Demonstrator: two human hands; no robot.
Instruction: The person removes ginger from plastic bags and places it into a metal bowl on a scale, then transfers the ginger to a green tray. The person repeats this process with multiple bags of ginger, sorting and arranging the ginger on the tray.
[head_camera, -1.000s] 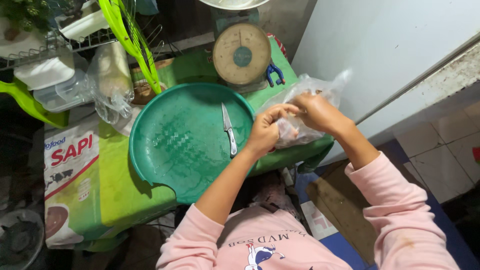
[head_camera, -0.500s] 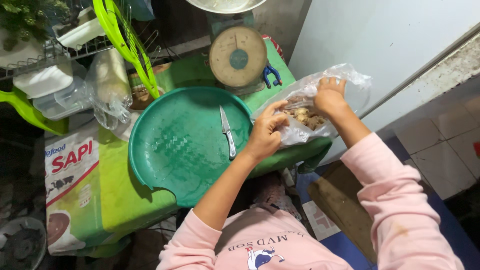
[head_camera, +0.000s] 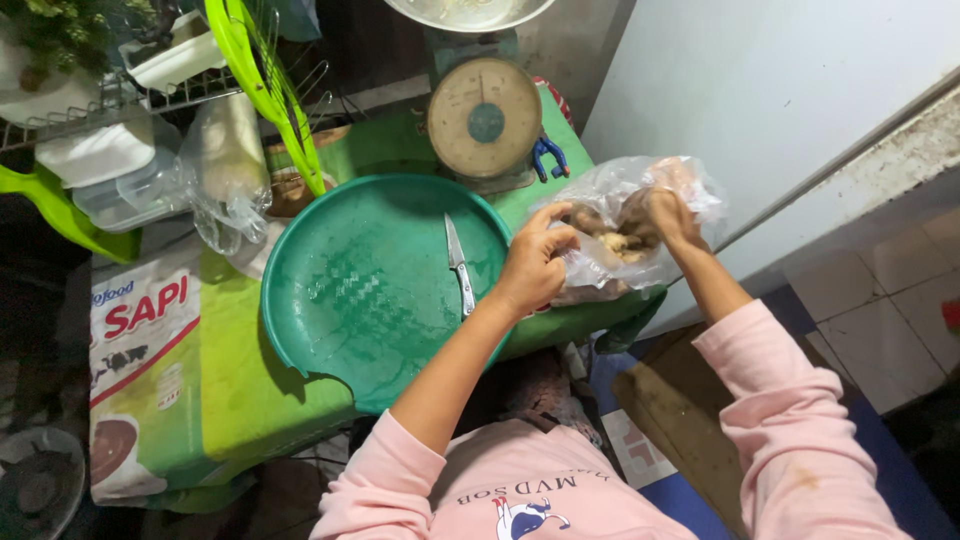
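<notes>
Head view: a clear plastic bag (head_camera: 620, 225) holding brownish lumps was seen at the right edge of the green tabletop (head_camera: 240, 380), just beside a large round green tray (head_camera: 370, 290). The left hand (head_camera: 530, 265) was closed on the near edge of the bag, thumb and fingers pinching the plastic. The right hand (head_camera: 668, 215) was pushed into the bag's mouth, its grip curled narrow about the lumps inside, though what exactly was held could not be told. A small knife (head_camera: 458, 265) was laid on the tray, near the left hand but apart from it. A dial kitchen scale (head_camera: 485, 118) was stood behind the tray, with a printed carton (head_camera: 135, 370) lying at the far left.
</notes>
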